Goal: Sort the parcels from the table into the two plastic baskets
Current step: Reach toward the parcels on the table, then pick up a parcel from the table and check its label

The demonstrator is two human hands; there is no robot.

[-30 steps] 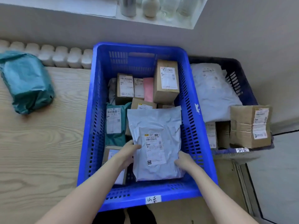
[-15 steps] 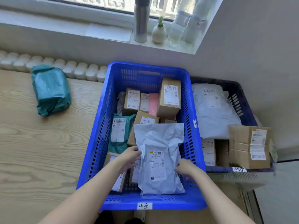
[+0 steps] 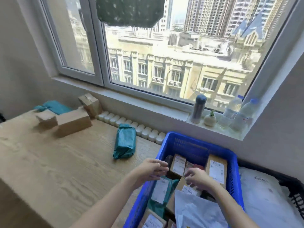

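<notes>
Now we take the blue basket (image 3: 199, 145) as our landmark, and we work from the biggest things down: the wooden table (image 3: 49, 170) spreads to its left and carries what we have yet to sort, while the dark basket (image 3: 294, 191) sits just to its right with a white mailer (image 3: 261, 191) in it. Inside the blue basket, at its near end, lies the grey mailer (image 3: 195, 213) among labelled boxes. Farther to its left, well apart, stand the cardboard boxes (image 3: 72, 122) and a teal bundle (image 3: 54, 106); nearest its left wall lies the teal parcel (image 3: 125, 142). Our left hand (image 3: 151, 168) hovers over the basket's left rim, fingers loose and holding nothing; our right hand (image 3: 197, 178) hangs above the boxes inside, fingers slack and empty too. We judge the next pick is the teal parcel: reach left, take it round its middle, read its label before choosing a basket
</notes>
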